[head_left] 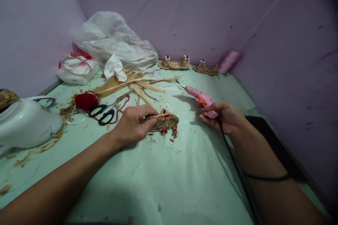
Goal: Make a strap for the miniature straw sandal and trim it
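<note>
My left hand (138, 123) pinches the near-left side of a small woven straw slipper (166, 123) with red yarn on it, tilted up at the middle of the table. In my right hand (221, 116) is a pink hot glue gun (202, 99) with an orange trigger. Its metal nozzle points up and left, apart from the slipper. A black cord runs down from its handle along my forearm. Red yarn scraps (172, 140) lie just below the slipper.
Black-handled scissors (106, 116), a red yarn ball (86, 102) and dried straw strips (116, 86) lie to the left. Behind stand a plastic bag (116, 38), a tissue pack (76, 72), finished-looking woven pieces (174, 65) and a pink roll (229, 62). A white pot-like object (29, 123) is far left.
</note>
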A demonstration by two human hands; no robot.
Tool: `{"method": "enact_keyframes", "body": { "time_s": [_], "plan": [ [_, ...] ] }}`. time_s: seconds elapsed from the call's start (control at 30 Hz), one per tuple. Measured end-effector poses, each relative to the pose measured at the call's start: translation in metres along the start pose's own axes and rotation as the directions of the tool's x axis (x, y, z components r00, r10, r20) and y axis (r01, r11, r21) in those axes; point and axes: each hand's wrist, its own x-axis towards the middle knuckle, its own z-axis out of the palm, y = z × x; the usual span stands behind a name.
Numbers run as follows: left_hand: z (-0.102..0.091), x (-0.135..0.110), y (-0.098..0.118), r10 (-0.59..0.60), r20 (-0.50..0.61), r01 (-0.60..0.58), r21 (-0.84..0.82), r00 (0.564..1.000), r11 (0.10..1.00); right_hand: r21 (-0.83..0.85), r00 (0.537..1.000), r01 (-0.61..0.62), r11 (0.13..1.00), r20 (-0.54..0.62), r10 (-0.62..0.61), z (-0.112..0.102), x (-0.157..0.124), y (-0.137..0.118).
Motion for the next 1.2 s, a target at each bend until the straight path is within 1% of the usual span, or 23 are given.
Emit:
{"method": "enact_keyframes", "body": {
  "time_s": [0.03, 0.07, 0.1, 0.13, 0.2, 0.27, 0.33, 0.4, 0.5, 0.6, 0.73, 0.87, 0.97, 1.03, 1.2],
  "plan": [
    [0.000, 0.000, 0.000, 0.003, -0.002, -0.003, 0.002, 1.000, 1.000, 0.072, 0.994, -0.112, 0.991, 0.029, 0.110, 0.002, -0.006, -0.005],
    [0.000, 0.000, 0.000, 0.005, -0.001, -0.005, 0.003, 1.000, 1.000, 0.120, 0.984, -0.178, 0.977, 0.038, 0.175, 0.005, -0.014, -0.010],
    [0.000, 0.000, 0.000, 0.007, 0.000, -0.007, 0.005, 1.000, 1.000, 0.140, 0.982, -0.191, 0.971, 0.036, 0.188, 0.009, -0.023, -0.015],
    [0.000, 0.000, 0.000, 0.007, -0.001, -0.007, 0.004, 1.000, 1.000, 0.164, 0.992, -0.126, 0.978, 0.018, 0.125, 0.013, -0.033, -0.019],
    [0.000, 0.000, 0.000, 0.006, -0.004, -0.006, -0.005, 1.000, 1.000, 0.157, 0.998, 0.053, 0.986, 0.013, -0.055, 0.020, -0.052, -0.021],
    [0.001, -0.001, -0.001, 0.004, -0.006, -0.004, -0.013, 1.000, 1.000, 0.083, 0.973, 0.222, 0.971, 0.050, -0.227, 0.022, -0.068, -0.016],
    [0.001, -0.002, 0.000, 0.003, -0.008, -0.003, -0.018, 1.000, 1.000, -0.004, 0.940, 0.330, 0.944, 0.092, -0.328, 0.020, -0.079, -0.007],
    [0.002, -0.002, 0.000, -0.001, -0.011, 0.000, -0.029, 1.000, 1.000, -0.100, 0.919, 0.385, 0.918, 0.136, -0.370, 0.016, -0.086, 0.004],
    [0.001, -0.003, 0.000, -0.008, -0.002, 0.008, -0.053, 1.000, 0.999, -0.235, 0.901, 0.426, 0.873, 0.198, -0.387, 0.008, -0.091, 0.016],
    [0.001, -0.003, 0.000, -0.007, 0.000, 0.007, -0.054, 1.000, 0.999, -0.357, 0.886, 0.461, 0.813, 0.242, -0.396, 0.003, -0.094, 0.019],
    [0.001, -0.004, -0.001, -0.022, -0.002, 0.022, -0.049, 1.000, 0.999, -0.486, 0.880, 0.473, 0.734, 0.227, -0.417, 0.001, -0.096, 0.022],
    [0.001, -0.004, -0.001, -0.025, 0.008, 0.025, -0.027, 1.000, 0.999, -0.536, 0.874, 0.479, 0.695, 0.214, -0.436, 0.002, -0.096, 0.024],
    [0.001, -0.004, -0.001, -0.027, 0.008, 0.028, -0.014, 1.000, 1.000, -0.551, 0.867, 0.491, 0.675, 0.233, -0.440, 0.000, -0.097, 0.024],
    [0.001, -0.004, 0.000, -0.031, 0.012, 0.031, -0.014, 0.999, 0.999, -0.553, 0.865, 0.496, 0.670, 0.249, -0.436, 0.000, -0.097, 0.024],
    [0.001, -0.004, 0.001, -0.019, 0.006, 0.019, -0.031, 1.000, 0.999, -0.542, 0.850, 0.517, 0.663, 0.233, -0.472, 0.005, -0.099, 0.022]
  ]
}}
